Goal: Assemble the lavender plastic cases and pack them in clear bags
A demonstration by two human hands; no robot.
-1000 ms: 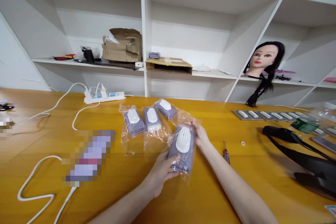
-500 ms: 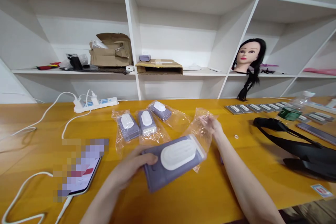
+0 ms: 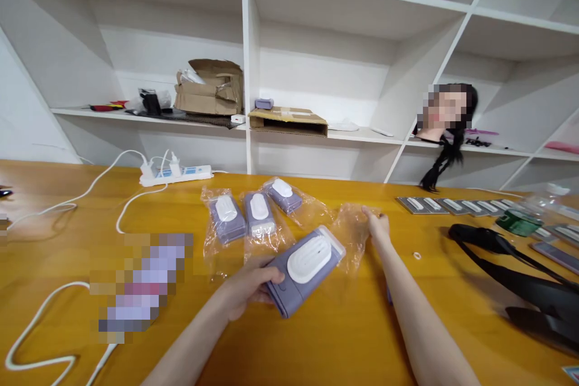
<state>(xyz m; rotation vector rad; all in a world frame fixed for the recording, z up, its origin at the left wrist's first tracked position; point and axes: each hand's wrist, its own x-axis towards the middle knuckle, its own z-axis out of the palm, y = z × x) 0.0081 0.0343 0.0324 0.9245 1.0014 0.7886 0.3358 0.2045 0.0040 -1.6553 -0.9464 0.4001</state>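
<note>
My left hand (image 3: 256,286) is closed on the near left end of a purple rectangular case (image 3: 284,292), its thumb on top. A white oval piece with raised rings lies on the case's upper face, and a pale strip edges its far end. Farther right, my right hand (image 3: 376,226) pinches a crinkled clear plastic bag (image 3: 353,232), which hangs beside the case's far end. Behind them on the table lie similar purple cases, each in clear plastic: a left one (image 3: 230,226), a middle one (image 3: 261,223) and a right one (image 3: 289,198).
A blurred-out phone (image 3: 147,289) with a white cable lies at left, near a white power strip (image 3: 181,175). At right are a black strap-like device (image 3: 506,259), a bottle (image 3: 520,220) and several flat grey pieces (image 3: 452,207). White shelves behind hold cardboard boxes (image 3: 289,117) and a mannequin head (image 3: 441,114).
The purple case has moved slightly left and away from the plastic bag, turning more steeply upward at its far end. My right hand still holds the bag. The whole view has shifted somewhat.
</note>
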